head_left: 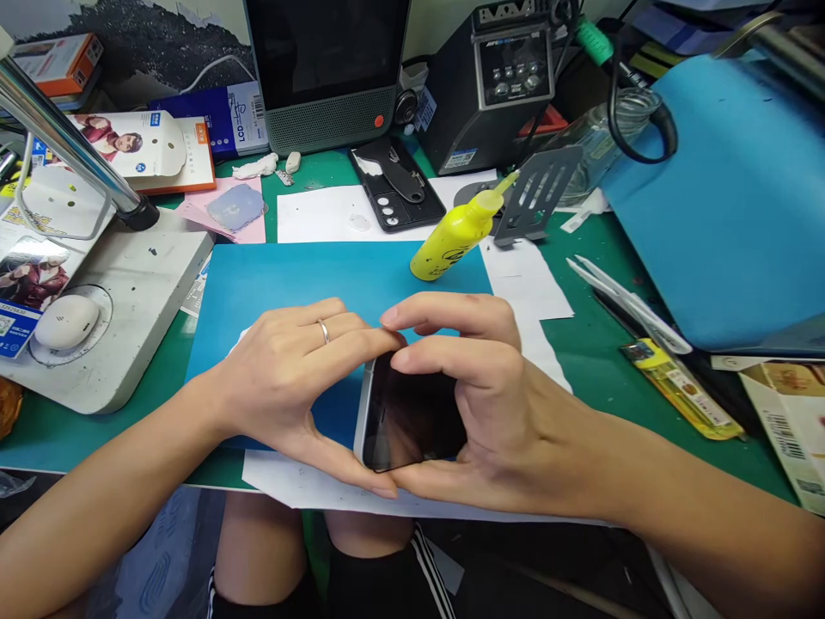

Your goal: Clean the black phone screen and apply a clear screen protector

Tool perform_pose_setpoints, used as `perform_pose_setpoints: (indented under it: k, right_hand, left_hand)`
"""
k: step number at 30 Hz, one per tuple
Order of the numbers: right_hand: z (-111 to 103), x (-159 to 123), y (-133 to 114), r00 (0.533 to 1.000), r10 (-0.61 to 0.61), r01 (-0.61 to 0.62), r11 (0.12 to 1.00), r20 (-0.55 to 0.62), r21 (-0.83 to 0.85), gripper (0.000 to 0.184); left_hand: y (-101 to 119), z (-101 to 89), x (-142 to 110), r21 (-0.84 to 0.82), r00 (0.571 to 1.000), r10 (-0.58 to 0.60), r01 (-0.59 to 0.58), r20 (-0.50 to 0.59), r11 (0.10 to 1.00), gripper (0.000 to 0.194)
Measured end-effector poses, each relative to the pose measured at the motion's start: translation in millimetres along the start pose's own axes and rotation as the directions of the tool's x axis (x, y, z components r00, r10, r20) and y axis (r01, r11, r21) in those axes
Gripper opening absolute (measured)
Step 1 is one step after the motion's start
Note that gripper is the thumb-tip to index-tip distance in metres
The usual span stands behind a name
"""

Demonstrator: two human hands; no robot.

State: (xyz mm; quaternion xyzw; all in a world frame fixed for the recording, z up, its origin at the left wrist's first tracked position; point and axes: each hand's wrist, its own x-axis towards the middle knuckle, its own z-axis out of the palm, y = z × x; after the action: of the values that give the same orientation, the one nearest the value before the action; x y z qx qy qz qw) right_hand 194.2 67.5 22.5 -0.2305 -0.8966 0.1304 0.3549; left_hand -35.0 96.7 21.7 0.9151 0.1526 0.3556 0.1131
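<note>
while the phone point(412, 417) is sitting at six o'clock from the bottle point(455, 234), half-curled left hand point(293, 365) and right hand point(499, 404) are holding its edges; likely slick and fragile, it is favouring rim holds.

A silver-edged phone point(416, 417) (its screen dark) faces up, partly hidden, over the blue mat point(277, 279).

On the green desk point(586, 344), a dark screen point(328, 47) stands between a blue LCD box point(212, 119) and a black soldering station point(451, 103), and white tweezers point(644, 313) lie at the right.
</note>
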Motion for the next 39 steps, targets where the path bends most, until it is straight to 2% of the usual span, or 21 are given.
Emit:
perform_pose_setpoints:
  k: [10,16,24,28,31,35,39]
  right_hand:
    - [0.7,-0.9,-0.4,1.000,0.024,-0.024,0.999,-0.006,0.022,0.055]
    - [1.1,-1.3,0.1,0.999,-0.033,0.033,0.999,-0.025,0.010,0.058]
    - [1.6,-2.5,1.1,0.999,-0.039,0.040,0.998,-0.013,0.055,0.052]
    - [0.5,-2.1,1.5,0.998,-0.045,0.050,0.989,-0.038,0.136,0.058]
    - [-5.7,-2.2,0.0,0.999,0.005,0.004,0.979,-0.041,0.204,0.070]
    - [-20.1,-0.7,-0.1,0.993,0.114,-0.106,0.964,-0.019,0.245,0.083]
    - [-30.1,3.5,10.9,0.968,0.165,-0.133,0.976,-0.190,0.174,0.074]
  left_hand:
    - [-0.3,0.1,0.0,0.000,1.000,0.011,-0.011,0.000,1.000,0.069]
    - [-0.5,1.1,-0.3,-0.013,1.000,-0.001,0.001,-0.007,1.000,0.067]
    - [1.1,-0.1,-0.1,-0.020,1.000,-0.016,0.016,0.001,1.000,0.066]
    - [1.4,-1.3,-0.1,-0.002,1.000,-0.019,0.019,0.008,1.000,0.068]
    - [-0.8,-5.5,0.3,0.016,1.000,-0.019,0.019,0.013,1.000,0.072]
    - [0.4,-19.6,-0.8,0.101,0.988,-0.084,0.071,0.131,0.992,0.072]
    - [18.3,-33.1,-9.9,0.272,0.914,-0.241,0.154,0.325,0.950,0.073]
